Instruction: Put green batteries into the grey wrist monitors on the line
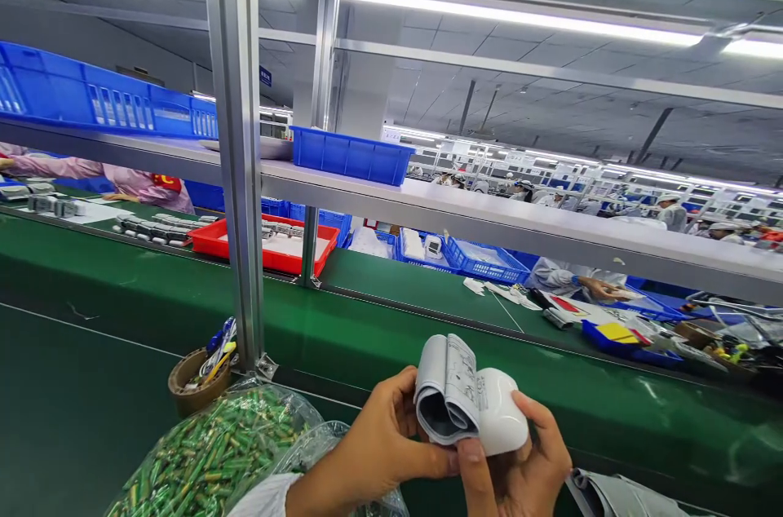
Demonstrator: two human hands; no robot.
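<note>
Both hands hold one wrist blood pressure monitor, made up of a rolled grey cuff with printed drawings and a smooth white housing. My left hand wraps around the cuff from the left, thumb along its lower edge. On the other side, my right hand grips the white housing, with one finger touching the cuff's lower edge. The cuff's open, coiled end faces me. Any display on the housing is turned away from view. More grey cuffs lie at the lower right, partly cut off by the frame.
Clear bags of green-and-gold cells lie at lower left beside a tape roll holding pens. A metal post and shelf stand before me. Beyond the green belt are a red tray, blue baskets and co-workers' hands.
</note>
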